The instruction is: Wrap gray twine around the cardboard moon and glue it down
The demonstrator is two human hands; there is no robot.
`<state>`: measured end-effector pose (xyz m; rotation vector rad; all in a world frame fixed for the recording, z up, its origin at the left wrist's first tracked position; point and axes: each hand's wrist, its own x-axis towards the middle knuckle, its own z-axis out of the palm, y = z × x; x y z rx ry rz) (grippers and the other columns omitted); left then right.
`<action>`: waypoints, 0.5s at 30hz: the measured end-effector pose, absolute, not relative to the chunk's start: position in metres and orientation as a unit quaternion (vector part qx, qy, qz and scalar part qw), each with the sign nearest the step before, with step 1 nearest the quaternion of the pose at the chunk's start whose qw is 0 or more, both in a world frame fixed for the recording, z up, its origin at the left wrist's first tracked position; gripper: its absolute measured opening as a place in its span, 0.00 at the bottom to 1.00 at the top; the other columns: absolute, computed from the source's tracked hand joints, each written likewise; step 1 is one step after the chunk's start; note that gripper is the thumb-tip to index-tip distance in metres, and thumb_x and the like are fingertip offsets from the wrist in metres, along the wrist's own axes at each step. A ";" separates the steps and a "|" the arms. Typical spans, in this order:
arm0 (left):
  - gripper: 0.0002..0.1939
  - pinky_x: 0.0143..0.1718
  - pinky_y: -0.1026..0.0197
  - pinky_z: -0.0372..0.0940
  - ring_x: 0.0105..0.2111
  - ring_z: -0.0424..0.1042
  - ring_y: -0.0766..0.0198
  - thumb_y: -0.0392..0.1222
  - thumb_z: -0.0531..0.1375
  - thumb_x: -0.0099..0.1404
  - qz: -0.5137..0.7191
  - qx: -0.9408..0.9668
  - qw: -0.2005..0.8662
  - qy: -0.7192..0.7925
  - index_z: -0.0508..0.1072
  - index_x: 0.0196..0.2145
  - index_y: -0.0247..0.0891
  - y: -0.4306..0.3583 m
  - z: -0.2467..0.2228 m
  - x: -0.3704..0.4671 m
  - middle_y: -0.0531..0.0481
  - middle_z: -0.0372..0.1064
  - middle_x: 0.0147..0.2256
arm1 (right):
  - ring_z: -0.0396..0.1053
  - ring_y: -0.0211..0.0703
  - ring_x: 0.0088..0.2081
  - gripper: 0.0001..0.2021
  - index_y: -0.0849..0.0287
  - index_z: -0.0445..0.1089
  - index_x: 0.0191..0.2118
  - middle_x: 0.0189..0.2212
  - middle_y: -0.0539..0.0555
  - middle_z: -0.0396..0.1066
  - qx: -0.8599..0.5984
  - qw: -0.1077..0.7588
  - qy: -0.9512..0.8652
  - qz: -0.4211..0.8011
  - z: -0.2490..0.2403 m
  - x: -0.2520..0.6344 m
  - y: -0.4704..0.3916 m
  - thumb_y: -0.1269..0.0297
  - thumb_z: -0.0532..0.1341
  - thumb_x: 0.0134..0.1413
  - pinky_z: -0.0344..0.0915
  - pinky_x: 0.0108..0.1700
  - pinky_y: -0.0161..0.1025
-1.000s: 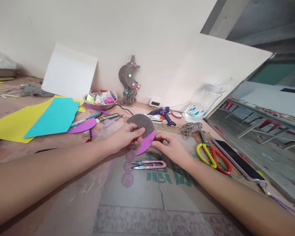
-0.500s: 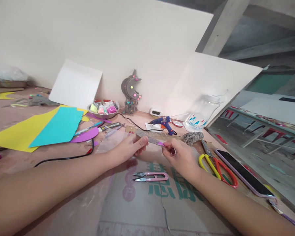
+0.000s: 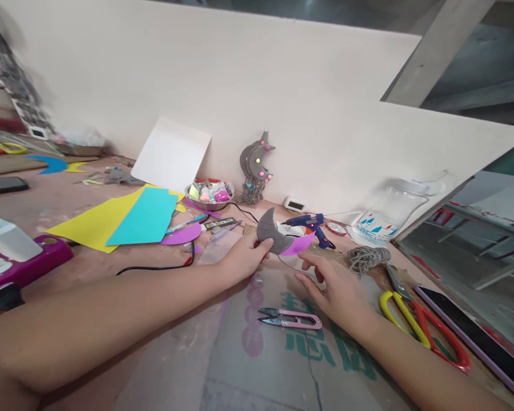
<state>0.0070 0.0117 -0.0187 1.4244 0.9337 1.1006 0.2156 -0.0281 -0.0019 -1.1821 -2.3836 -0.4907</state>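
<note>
My left hand (image 3: 245, 257) pinches a crescent-shaped piece (image 3: 278, 236), grey with wound yarn at one end and bare purple at the other, held just above the table. A thin grey strand hangs from it toward my right hand (image 3: 336, 290), which hovers below and right of the crescent with fingers apart and holds nothing. Pink thread snips (image 3: 290, 319) lie on the printed mat just below my right hand. A ball of grey yarn (image 3: 367, 257) rests to the right.
A blue glue gun (image 3: 312, 224), a metal bowl of pompoms (image 3: 209, 194), yellow and teal sheets (image 3: 142, 218), yellow-red scissors (image 3: 424, 325), a phone (image 3: 482, 337) and a plastic jar (image 3: 389, 212) surround the mat. Finished grey crescents (image 3: 256, 162) lean on the wall.
The crescent turned from edge-on to face-on in my left hand. My right hand let go of its purple end and dropped lower. The view swung left.
</note>
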 end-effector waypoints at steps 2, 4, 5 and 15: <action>0.16 0.18 0.66 0.48 0.17 0.52 0.72 0.54 0.51 0.60 0.451 0.602 0.527 0.395 0.59 0.25 0.37 0.011 -0.016 0.006 0.58 0.54 0.18 | 0.68 0.43 0.35 0.15 0.59 0.60 0.49 0.33 0.54 0.70 -0.429 0.210 -0.860 -0.178 -0.001 0.215 -0.029 0.61 0.54 0.56 0.62 0.35 0.38; 0.16 0.19 0.66 0.49 0.18 0.52 0.71 0.53 0.51 0.60 0.448 0.607 0.523 0.396 0.59 0.25 0.37 0.010 -0.015 0.006 0.57 0.55 0.18 | 0.68 0.43 0.37 0.14 0.59 0.61 0.47 0.35 0.55 0.70 -0.425 0.207 -0.861 -0.189 0.001 0.216 -0.027 0.62 0.54 0.56 0.62 0.38 0.39; 0.16 0.19 0.66 0.49 0.18 0.53 0.71 0.53 0.51 0.60 0.451 0.608 0.521 0.395 0.59 0.25 0.37 0.010 -0.015 0.006 0.57 0.55 0.19 | 0.68 0.44 0.38 0.12 0.59 0.62 0.46 0.35 0.55 0.71 -0.420 0.207 -0.861 -0.200 0.003 0.218 -0.026 0.63 0.54 0.56 0.62 0.39 0.39; 0.16 0.19 0.66 0.50 0.17 0.54 0.71 0.53 0.55 0.57 0.440 0.619 0.522 0.387 0.62 0.25 0.36 0.009 -0.014 0.005 0.56 0.57 0.18 | 0.68 0.46 0.36 0.08 0.59 0.68 0.35 0.31 0.56 0.71 -0.475 0.207 -0.812 -0.270 0.023 0.262 0.006 0.65 0.52 0.57 0.62 0.38 0.40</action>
